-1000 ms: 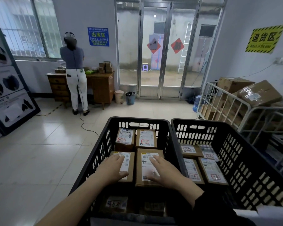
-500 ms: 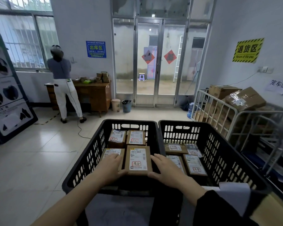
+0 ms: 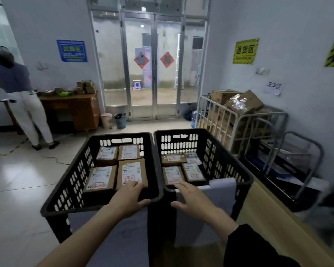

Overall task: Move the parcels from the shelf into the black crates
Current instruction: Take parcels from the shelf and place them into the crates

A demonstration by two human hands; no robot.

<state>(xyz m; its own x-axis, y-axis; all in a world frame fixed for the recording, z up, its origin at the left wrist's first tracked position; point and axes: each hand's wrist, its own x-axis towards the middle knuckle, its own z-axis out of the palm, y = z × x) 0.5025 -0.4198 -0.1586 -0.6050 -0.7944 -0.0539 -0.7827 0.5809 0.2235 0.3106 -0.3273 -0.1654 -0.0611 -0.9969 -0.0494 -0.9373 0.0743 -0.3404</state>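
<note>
Two black crates stand side by side before me, the left crate and the right crate. Each holds several brown cardboard parcels with white labels. The nearest right parcel in the left crate lies flat, its near edge under my left fingertips. My left hand rests over the left crate's near rim, fingers spread, holding nothing. My right hand hovers open above the right crate's near rim, close to a labelled parcel. The shelf is out of sight.
A metal cage cart piled with cardboard boxes stands at the right wall. A person stands at a wooden desk at the far left. Glass doors are straight ahead. Two small bins sit beside the desk.
Both hands have let go of the parcel they were setting down in the left crate and drawn back to the near rims. The right hand shifted over to the right crate.
</note>
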